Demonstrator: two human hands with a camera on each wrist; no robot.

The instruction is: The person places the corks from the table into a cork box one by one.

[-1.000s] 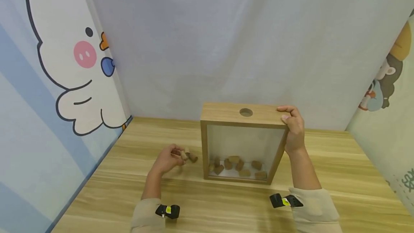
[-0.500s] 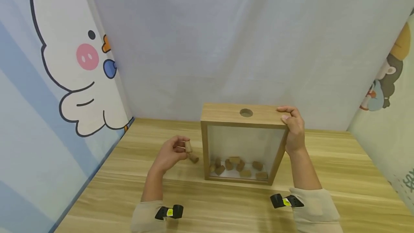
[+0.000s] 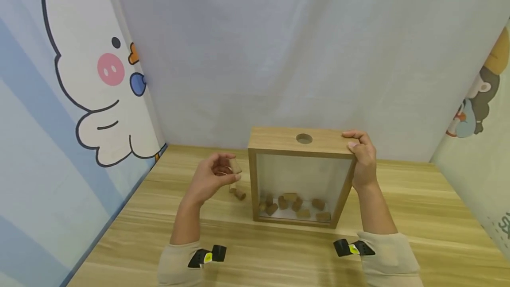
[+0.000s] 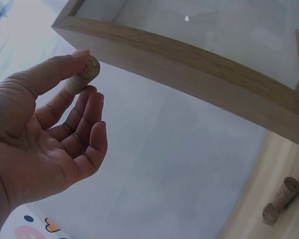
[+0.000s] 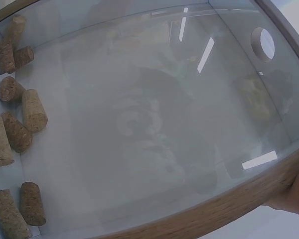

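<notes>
Between thumb and index finger, my left hand (image 3: 208,180) pinches a cork (image 3: 235,165), raised above the table to the left of a wooden box (image 3: 295,150). In the left wrist view that cork (image 4: 83,74) is near the box's frame, the other fingers loosely curled. The box stands upright with a clear front and a round hole (image 3: 304,138) in its top. My right hand (image 3: 364,161) grips the box's top right corner. Several corks (image 5: 34,110) lie inside on its floor. Two more corks (image 3: 240,194) lie on the table below my left hand.
The wood-grain table (image 3: 279,251) extends to both sides of the box. A pale curtain (image 3: 279,56) hangs behind it. Printed cartoon panels (image 3: 87,79) stand at the left and right.
My left hand has picked up one cork from the small group on the table and moved it upward and slightly right. My right hand stays on the box corner.
</notes>
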